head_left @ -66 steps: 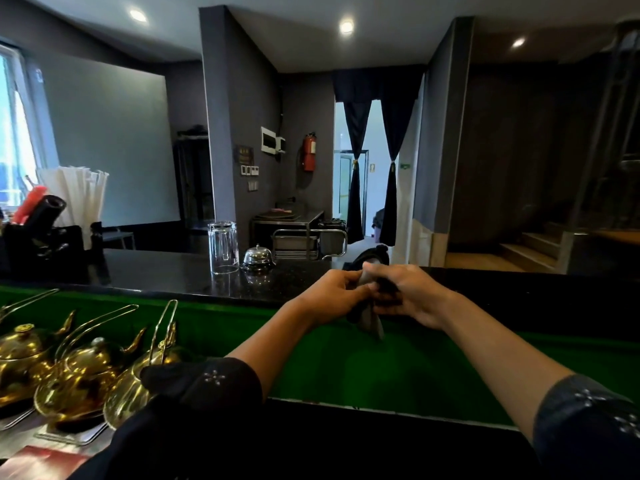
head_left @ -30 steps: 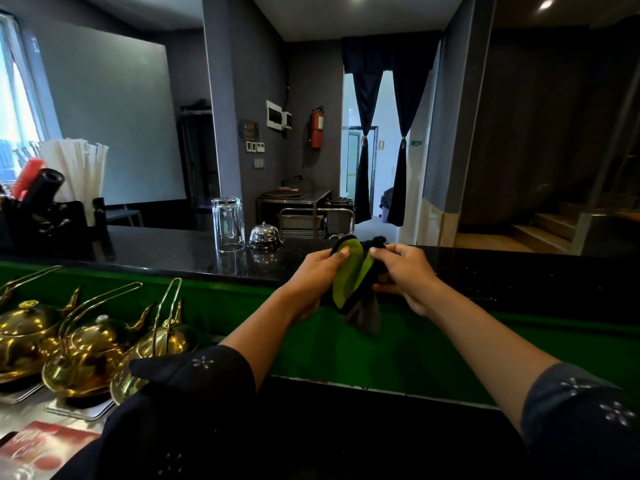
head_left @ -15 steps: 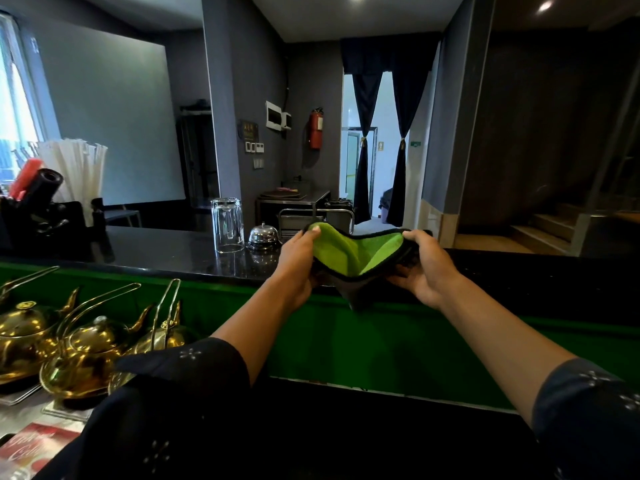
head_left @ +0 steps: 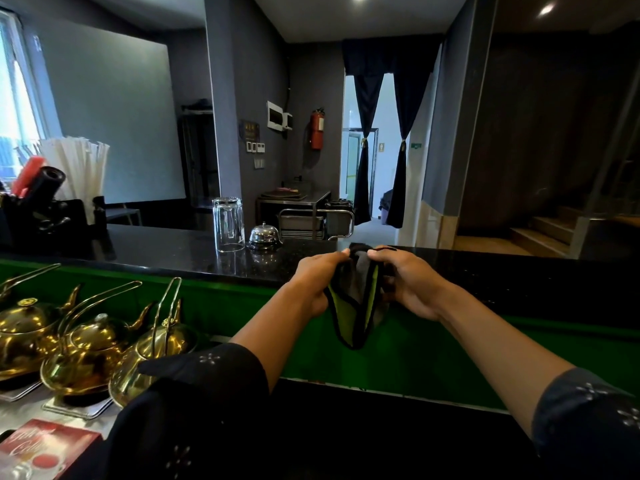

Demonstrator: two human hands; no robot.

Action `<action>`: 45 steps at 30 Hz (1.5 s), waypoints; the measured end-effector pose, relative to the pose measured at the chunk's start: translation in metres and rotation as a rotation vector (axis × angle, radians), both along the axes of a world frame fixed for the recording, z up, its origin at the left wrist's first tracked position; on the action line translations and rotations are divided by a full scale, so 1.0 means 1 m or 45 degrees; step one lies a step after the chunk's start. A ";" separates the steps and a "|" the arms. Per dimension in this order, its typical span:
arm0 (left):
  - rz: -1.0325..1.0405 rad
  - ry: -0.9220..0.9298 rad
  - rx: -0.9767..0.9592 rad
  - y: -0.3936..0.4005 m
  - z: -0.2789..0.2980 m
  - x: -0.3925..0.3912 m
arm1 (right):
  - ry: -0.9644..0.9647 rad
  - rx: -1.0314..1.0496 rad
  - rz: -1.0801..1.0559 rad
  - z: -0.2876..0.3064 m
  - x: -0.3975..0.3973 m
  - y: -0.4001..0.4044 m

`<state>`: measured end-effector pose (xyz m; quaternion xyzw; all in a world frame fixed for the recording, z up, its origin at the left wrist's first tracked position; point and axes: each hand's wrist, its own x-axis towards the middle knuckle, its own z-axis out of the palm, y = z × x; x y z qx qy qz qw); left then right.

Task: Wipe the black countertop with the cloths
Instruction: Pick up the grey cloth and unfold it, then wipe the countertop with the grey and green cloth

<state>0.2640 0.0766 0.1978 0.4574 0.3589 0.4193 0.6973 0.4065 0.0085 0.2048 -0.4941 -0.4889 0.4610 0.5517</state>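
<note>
A green and grey cloth with black edging point(head_left: 353, 306) hangs folded between my two hands, in front of the green counter face. My left hand point(head_left: 317, 282) grips its left top edge and my right hand point(head_left: 407, 282) grips its right top edge, the hands close together. The cloth's lower tip droops below them. The black countertop point(head_left: 166, 249) runs across the view just behind my hands, glossy and speckled. Whether one cloth or two is held cannot be told.
An upturned glass point(head_left: 228, 224) and a chrome desk bell point(head_left: 264, 236) stand on the countertop left of my hands. A black holder with straws point(head_left: 52, 202) sits at far left. Three brass teapots point(head_left: 86, 344) stand on the lower shelf at left.
My hands came together and dropped a little. The cloth, spread wide with its green side up half a second ago, is now folded and hangs down between them.
</note>
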 end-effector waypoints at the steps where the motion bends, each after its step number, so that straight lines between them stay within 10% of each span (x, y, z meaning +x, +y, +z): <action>1: 0.041 -0.014 0.017 0.001 -0.001 0.000 | 0.045 0.018 -0.052 0.000 0.001 0.001; 21: 0.413 -0.085 0.480 0.077 0.058 -0.050 | 0.406 0.242 -0.554 0.042 0.071 0.043; 35: 0.330 1.633 1.169 0.131 -0.022 -0.070 | -1.384 -0.716 -0.605 -0.004 0.104 0.068; 41: 0.028 1.456 1.405 0.140 -0.015 -0.070 | -1.507 0.162 -0.381 -0.003 0.064 0.085; 45: -0.481 1.681 1.269 0.134 -0.023 -0.047 | -1.527 0.159 -0.025 -0.022 0.022 0.116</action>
